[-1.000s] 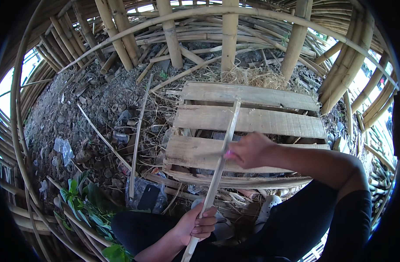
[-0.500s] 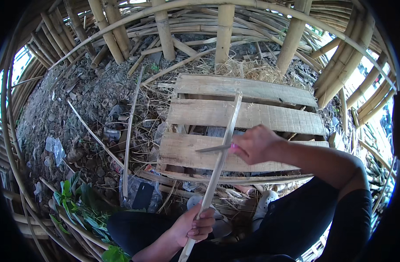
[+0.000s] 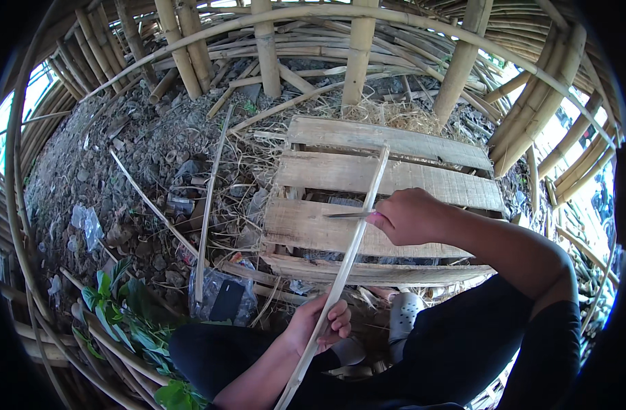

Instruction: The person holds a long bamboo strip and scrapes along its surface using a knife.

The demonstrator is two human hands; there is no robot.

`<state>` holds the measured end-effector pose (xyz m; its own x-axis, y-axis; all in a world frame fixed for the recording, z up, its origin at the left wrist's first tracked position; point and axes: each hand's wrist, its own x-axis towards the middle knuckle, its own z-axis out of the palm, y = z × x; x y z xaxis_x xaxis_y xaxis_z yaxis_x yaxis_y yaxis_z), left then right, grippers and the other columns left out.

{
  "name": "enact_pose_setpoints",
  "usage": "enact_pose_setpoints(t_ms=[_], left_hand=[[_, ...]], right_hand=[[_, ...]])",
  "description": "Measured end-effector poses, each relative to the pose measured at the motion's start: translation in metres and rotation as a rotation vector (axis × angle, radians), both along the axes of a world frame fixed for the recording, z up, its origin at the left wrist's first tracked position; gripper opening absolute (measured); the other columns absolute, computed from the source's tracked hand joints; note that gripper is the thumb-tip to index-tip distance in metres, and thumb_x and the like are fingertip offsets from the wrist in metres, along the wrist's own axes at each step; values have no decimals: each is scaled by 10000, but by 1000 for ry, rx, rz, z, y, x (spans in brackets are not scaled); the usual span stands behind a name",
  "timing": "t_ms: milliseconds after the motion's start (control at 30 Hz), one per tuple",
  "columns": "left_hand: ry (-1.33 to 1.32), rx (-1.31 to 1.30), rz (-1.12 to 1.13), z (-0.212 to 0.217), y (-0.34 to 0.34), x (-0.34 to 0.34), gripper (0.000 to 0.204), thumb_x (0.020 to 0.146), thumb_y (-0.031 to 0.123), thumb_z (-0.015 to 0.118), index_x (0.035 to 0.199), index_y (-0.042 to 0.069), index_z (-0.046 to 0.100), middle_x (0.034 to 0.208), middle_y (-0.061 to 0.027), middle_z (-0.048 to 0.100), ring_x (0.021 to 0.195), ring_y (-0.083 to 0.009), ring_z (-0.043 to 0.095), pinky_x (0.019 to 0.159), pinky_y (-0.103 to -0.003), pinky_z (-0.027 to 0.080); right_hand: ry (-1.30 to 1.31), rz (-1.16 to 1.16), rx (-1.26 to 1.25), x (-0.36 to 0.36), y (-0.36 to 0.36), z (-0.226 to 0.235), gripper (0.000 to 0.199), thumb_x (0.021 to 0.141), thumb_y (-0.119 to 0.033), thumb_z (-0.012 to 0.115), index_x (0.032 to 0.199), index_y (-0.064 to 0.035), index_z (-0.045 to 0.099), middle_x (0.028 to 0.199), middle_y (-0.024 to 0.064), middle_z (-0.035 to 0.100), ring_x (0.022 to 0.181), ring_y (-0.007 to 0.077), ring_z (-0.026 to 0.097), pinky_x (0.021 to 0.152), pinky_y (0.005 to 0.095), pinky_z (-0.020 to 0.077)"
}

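Note:
A long pale bamboo strip point(image 3: 353, 254) slants from my lap up across a low wooden slatted platform point(image 3: 313, 220). Its lower part is gripped by my left hand point(image 3: 317, 324), fingers wrapped round it. My right hand point(image 3: 410, 216) is closed on a knife whose handle is mostly hidden; a bit of pink shows at the grip. The thin grey knife blade point(image 3: 347, 215) points left and crosses the strip, seemingly touching it. The strip's far end rests over or just above the platform's slats.
Two more bamboo strips point(image 3: 210, 205) lie on the stony ground at left. A dark phone-like rectangle point(image 3: 227, 302) rests on clear plastic near my knee. Green leaves point(image 3: 125, 307) are at lower left. Bamboo posts point(image 3: 358, 61) and stacked poles stand beyond the platform.
The knife has moved slightly up along the strip, its blade now nearly level. My left hand and the strip have shifted a little up and right. The whole view has shifted slightly.

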<state>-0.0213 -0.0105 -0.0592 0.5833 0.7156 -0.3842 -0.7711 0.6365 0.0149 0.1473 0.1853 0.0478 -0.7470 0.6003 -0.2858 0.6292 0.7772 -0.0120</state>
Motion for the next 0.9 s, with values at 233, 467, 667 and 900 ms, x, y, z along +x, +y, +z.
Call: enact_pose_setpoints(t_ms=[233, 467, 667, 900], left_hand=[[-57, 119, 58, -9, -1, 6, 417, 1044, 412, 303, 838, 81, 452, 526, 29, 393, 346, -82, 362, 348, -215, 325], [1, 180, -35, -1, -7, -5, 369, 1054, 395, 254, 878, 120, 426, 481, 42, 378, 346, -98, 390, 362, -234, 328], [-193, 56, -8, 3, -21, 1, 415, 1046, 438, 256, 814, 134, 416, 460, 37, 342, 316, -98, 340, 324, -223, 296], [145, 33, -82, 4, -17, 1, 487, 1026, 512, 249, 740, 143, 388, 430, 51, 309, 291, -78, 308, 286, -202, 262]], right_hand=[[172, 144, -59, 6, 13, 6, 416, 969, -367, 474, 833, -10, 639, 654, 178, 625, 642, 382, 633, 647, 497, 499], [39, 105, -67, 2, -1, -14, 459, 983, -430, 387, 898, -41, 614, 645, 147, 627, 639, 337, 655, 642, 468, 529], [31, 185, -33, 1, 8, -15, 455, 984, -430, 387, 877, -56, 623, 662, 128, 634, 655, 311, 662, 629, 461, 534], [-175, 131, -223, -5, -16, 7, 450, 981, -441, 388, 924, -57, 616, 687, 123, 639, 670, 285, 662, 645, 440, 539]])
